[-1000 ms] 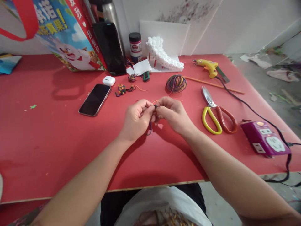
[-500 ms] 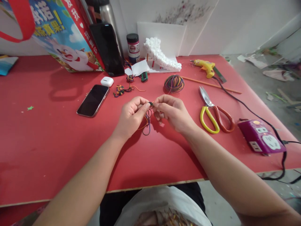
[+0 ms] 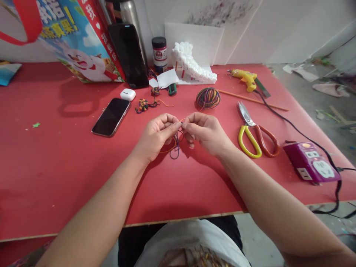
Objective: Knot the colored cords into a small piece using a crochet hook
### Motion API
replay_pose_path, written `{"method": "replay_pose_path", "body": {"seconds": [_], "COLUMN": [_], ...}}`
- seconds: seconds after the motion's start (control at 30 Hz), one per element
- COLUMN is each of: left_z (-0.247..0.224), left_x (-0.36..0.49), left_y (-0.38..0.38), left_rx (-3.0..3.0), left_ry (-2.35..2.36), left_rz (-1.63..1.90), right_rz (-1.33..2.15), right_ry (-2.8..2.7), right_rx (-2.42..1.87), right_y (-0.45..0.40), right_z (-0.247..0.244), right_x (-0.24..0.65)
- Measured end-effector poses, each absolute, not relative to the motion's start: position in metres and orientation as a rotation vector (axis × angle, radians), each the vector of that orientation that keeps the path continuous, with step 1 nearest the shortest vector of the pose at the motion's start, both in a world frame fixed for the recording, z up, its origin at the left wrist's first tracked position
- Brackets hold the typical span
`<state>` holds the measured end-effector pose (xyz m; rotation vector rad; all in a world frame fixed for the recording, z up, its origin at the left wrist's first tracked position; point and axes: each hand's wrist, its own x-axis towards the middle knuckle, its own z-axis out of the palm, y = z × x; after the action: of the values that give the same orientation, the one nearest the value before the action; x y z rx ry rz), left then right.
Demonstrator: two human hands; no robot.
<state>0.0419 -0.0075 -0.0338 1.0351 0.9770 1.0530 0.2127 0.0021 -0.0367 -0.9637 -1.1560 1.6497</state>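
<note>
Multicoloured cord (image 3: pixel 175 151) hangs in thin loops of orange, blue and dark strands below my fingers, over the red table. My left hand (image 3: pixel 158 134) pinches the cord between thumb and index finger. Tip to tip with it, my right hand (image 3: pixel 205 130) pinches the cord too, its lower fingers curled. The small piece right between the fingertips is mostly hidden. Just beyond my hands lie a ball of multicoloured cord (image 3: pixel 208 98) and a small knotted piece of cord (image 3: pixel 143 105) with loose ends.
Scissors (image 3: pixel 251 133) with yellow and red handles and a purple power socket (image 3: pixel 311 162) lie to the right. Behind are a yellow glue gun (image 3: pixel 244 78), an orange stick (image 3: pixel 253 100), a white model (image 3: pixel 191 63) and a jar (image 3: pixel 159 55). On the left are a phone (image 3: pixel 111 116) and an earbud case (image 3: pixel 128 94).
My left fingertips have moved slightly right, closing over the dark bit of cord that showed between the hands. The whole view has shifted a little.
</note>
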Motion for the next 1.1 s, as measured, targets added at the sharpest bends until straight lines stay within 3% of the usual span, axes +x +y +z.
{"method": "replay_pose_path", "body": {"seconds": [0.23,1.1], "left_z": [-0.035,-0.039], "left_x": [0.043,0.054], "left_y": [-0.007,-0.012], "left_rx": [0.958,0.747], "left_ry": [0.959,0.912], "left_rz": [1.057,1.054], "right_rz": [1.781,1.66], "right_ry": [-1.079,-1.075], "right_rx": [-0.897,-0.957], "right_y": [0.003,0.002], "right_z": [-0.036,-0.056], "right_x": [0.213,0.201]}}
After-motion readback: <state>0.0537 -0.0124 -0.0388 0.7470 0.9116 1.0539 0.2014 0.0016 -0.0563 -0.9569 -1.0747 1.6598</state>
